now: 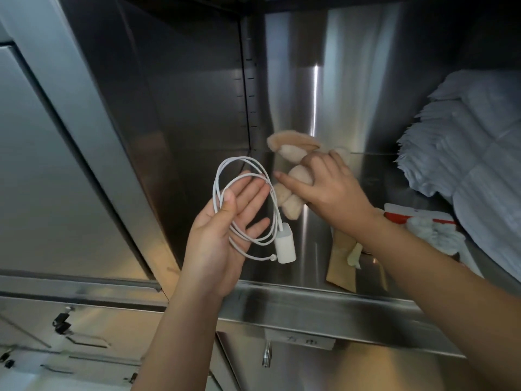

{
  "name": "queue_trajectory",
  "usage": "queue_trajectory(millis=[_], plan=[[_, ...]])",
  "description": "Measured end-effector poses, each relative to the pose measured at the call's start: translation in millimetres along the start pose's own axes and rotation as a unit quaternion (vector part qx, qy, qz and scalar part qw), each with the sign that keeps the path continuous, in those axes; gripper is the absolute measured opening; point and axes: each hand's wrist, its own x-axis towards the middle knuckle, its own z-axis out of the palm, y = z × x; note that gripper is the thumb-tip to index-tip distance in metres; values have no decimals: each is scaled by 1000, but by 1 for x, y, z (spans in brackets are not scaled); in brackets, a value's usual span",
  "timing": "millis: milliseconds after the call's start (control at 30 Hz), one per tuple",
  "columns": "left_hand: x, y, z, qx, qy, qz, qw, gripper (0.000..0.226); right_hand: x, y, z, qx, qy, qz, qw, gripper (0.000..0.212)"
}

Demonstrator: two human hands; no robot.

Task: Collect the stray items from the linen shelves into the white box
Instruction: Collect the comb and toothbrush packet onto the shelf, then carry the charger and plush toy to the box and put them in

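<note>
My left hand (222, 230) is raised palm up in front of the steel shelf, its thumb pinning a coiled white charging cable (242, 193). The cable's white plug adapter (285, 246) hangs below my fingers. My right hand (329, 187) reaches into the shelf and grips a beige plush toy (293, 170) around its middle. The toy's ears point to the back left and its legs hang toward the front. No white box is in view.
A stack of folded pale blue linen (473, 153) fills the shelf's right side. Beside my right forearm lie a red and white package (406, 215), a white knitted item (434, 232) and a brown paper piece (344, 263). The shelf's steel front lip (310, 306) runs below my hands.
</note>
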Motion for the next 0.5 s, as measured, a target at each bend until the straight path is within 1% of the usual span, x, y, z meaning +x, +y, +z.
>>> queue_trajectory(millis=[100,167,233,367,500], plan=[[-9,1,2,-12,-16,-2,1000,44,-6,-11,-15,-8,39,12,999,42],[-16,2,2,-18,-26,-4,999,43,-10,-18,-23,-25,48,18,998,38],[-22,3,1,-27,-37,-8,999,43,-16,-25,-31,-52,42,20,998,33],[-36,2,-2,-55,-58,-28,996,44,-28,-38,-43,-102,27,15,994,31],[-50,3,-2,-75,-58,-54,994,45,-40,-51,-55,-124,18,11,992,29]])
